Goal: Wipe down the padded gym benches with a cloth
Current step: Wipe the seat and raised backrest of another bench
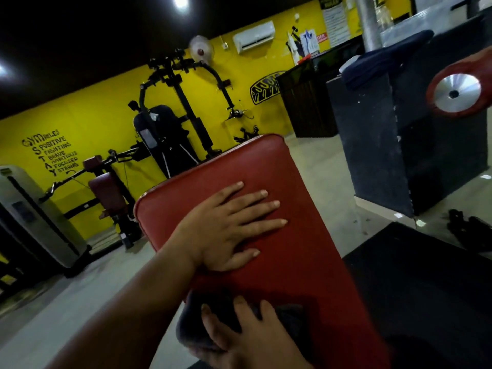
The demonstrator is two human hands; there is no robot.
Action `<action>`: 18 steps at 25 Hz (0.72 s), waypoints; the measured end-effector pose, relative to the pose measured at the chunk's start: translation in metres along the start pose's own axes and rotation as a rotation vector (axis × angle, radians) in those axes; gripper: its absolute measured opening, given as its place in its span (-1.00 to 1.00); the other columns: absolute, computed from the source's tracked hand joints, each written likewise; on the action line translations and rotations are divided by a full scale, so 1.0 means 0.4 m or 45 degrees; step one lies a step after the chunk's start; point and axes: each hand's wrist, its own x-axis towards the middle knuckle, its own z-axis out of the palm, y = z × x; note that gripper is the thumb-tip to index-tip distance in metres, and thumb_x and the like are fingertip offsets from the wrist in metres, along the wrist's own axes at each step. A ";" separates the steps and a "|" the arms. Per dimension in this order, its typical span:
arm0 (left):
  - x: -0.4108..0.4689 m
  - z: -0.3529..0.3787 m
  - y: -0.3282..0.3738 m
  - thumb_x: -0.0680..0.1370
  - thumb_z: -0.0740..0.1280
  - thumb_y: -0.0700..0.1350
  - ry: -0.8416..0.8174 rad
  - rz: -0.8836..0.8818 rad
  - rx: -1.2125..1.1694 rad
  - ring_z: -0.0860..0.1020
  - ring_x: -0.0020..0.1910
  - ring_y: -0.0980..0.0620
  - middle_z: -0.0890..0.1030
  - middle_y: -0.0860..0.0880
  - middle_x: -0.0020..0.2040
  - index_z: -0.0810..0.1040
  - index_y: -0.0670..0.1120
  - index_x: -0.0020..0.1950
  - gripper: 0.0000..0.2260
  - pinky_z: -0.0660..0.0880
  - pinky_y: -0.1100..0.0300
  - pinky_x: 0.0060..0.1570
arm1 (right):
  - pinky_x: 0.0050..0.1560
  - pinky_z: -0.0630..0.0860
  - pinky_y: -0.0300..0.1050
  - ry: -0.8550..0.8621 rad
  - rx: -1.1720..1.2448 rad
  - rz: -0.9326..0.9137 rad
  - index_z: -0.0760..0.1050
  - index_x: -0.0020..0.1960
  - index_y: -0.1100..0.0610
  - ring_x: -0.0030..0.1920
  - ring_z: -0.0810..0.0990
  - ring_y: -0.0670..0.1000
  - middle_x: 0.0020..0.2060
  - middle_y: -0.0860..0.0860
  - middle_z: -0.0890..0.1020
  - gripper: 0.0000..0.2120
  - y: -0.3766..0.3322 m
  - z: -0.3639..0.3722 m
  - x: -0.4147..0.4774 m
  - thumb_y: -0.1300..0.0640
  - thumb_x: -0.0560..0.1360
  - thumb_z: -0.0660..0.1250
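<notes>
Nearest, the right hand (239, 339) presses spread fingers onto a dark crumpled cloth (202, 323) at the near end of the red padded vinyl bench surface (306, 262). Farther along, the left hand (226, 227) lies flat and empty. Most of the wiping probably remains.

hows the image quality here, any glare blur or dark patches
Head view: dim overall; the ceiling light is blown out to glare; the cloth under the right hand sinks into shadow; the red roller at the right edge is smeared by blur; the left hand on the bench is fairly sharp; the wide lens tilts the wall.
</notes>
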 end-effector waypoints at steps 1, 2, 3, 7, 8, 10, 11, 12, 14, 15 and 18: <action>0.000 0.001 0.000 0.55 0.19 0.20 0.007 -0.007 0.006 0.25 0.52 -0.05 0.35 0.01 0.52 0.32 0.12 0.53 -0.46 0.05 -0.13 0.50 | -0.20 0.57 -0.04 -0.010 -0.063 -0.089 0.48 0.24 -0.30 -0.10 0.48 0.13 0.11 0.05 0.49 -0.54 0.015 -0.020 -0.004 -0.36 0.39 0.20; -0.002 -0.001 -0.001 0.54 0.20 0.21 0.009 -0.015 0.010 0.25 0.52 -0.05 0.35 0.00 0.52 0.33 0.12 0.53 -0.45 0.05 -0.13 0.50 | -0.18 0.57 0.01 -0.019 -0.132 -0.203 0.47 0.25 -0.32 -0.02 0.46 0.14 0.19 0.04 0.43 -0.60 0.028 -0.037 -0.009 -0.30 0.44 0.15; -0.003 -0.004 -0.004 0.54 0.19 0.21 0.013 -0.019 0.009 0.24 0.51 -0.06 0.35 -0.01 0.51 0.34 0.11 0.52 -0.45 0.05 -0.13 0.50 | -0.17 0.57 0.09 -0.015 -0.189 -0.302 0.45 0.26 -0.35 0.03 0.47 0.17 0.27 0.01 0.40 -0.62 0.042 -0.049 -0.012 -0.23 0.48 0.09; 0.001 0.006 0.002 0.54 0.16 0.22 0.044 -0.034 -0.039 0.24 0.51 -0.05 0.36 -0.01 0.51 0.36 0.10 0.51 -0.45 0.06 -0.13 0.49 | -0.22 0.55 0.18 0.068 -0.309 -0.265 0.42 0.27 -0.39 0.01 0.57 0.22 0.31 -0.03 0.47 -0.57 0.144 -0.049 -0.038 -0.08 0.47 0.09; 0.000 0.008 0.001 0.54 0.15 0.22 0.051 -0.059 -0.039 0.24 0.51 -0.05 0.36 -0.01 0.51 0.37 0.10 0.50 -0.46 0.07 -0.12 0.49 | -0.24 0.54 0.18 0.063 -0.319 -0.240 0.41 0.29 -0.39 0.00 0.56 0.24 0.31 -0.02 0.50 -0.54 0.178 -0.060 -0.049 -0.07 0.44 0.12; -0.004 0.005 0.001 0.55 0.13 0.20 0.066 -0.083 -0.038 0.27 0.50 -0.04 0.38 0.00 0.50 0.39 0.10 0.49 -0.49 0.07 -0.11 0.48 | -0.24 0.54 0.18 0.039 -0.370 -0.162 0.40 0.31 -0.37 -0.01 0.57 0.27 0.30 0.01 0.52 -0.45 0.247 -0.094 -0.070 -0.04 0.34 0.32; -0.004 0.005 0.004 0.56 0.13 0.19 0.073 -0.082 -0.039 0.28 0.50 -0.04 0.38 0.00 0.50 0.40 0.10 0.48 -0.50 0.07 -0.10 0.48 | -0.23 0.54 0.15 0.013 -0.366 -0.082 0.41 0.32 -0.36 -0.01 0.57 0.27 0.30 0.04 0.52 -0.34 0.282 -0.117 -0.073 -0.01 0.26 0.45; -0.004 0.005 0.007 0.56 0.13 0.18 0.076 -0.085 -0.046 0.28 0.50 -0.04 0.38 0.00 0.49 0.40 0.10 0.48 -0.51 0.07 -0.10 0.48 | -0.23 0.52 0.12 -0.006 -0.345 0.023 0.42 0.32 -0.34 -0.01 0.56 0.28 0.30 0.06 0.52 -0.24 0.316 -0.136 -0.077 0.03 0.18 0.54; -0.003 0.005 0.014 0.56 0.13 0.17 0.076 -0.110 -0.062 0.29 0.50 -0.05 0.38 0.00 0.50 0.41 0.10 0.48 -0.51 0.08 -0.11 0.48 | -0.22 0.52 0.10 0.021 -0.320 0.215 0.43 0.34 -0.28 -0.01 0.53 0.29 0.28 0.13 0.52 -0.17 0.371 -0.155 -0.091 0.09 0.13 0.60; -0.004 0.004 0.015 0.55 0.14 0.17 0.077 -0.119 -0.061 0.30 0.50 -0.06 0.38 0.00 0.49 0.41 0.09 0.47 -0.51 0.08 -0.11 0.48 | -0.21 0.54 0.11 0.046 -0.285 0.297 0.41 0.36 -0.26 0.01 0.52 0.30 0.28 0.15 0.51 -0.14 0.388 -0.159 -0.098 0.11 0.14 0.61; -0.005 0.000 0.016 0.55 0.13 0.17 0.075 -0.124 -0.048 0.32 0.49 -0.06 0.40 -0.01 0.48 0.42 0.09 0.47 -0.50 0.08 -0.11 0.48 | 0.07 0.52 0.14 0.254 0.167 0.634 0.21 0.42 -0.37 0.20 0.47 0.28 0.37 0.13 0.39 -0.05 0.367 -0.129 -0.108 0.24 0.26 0.57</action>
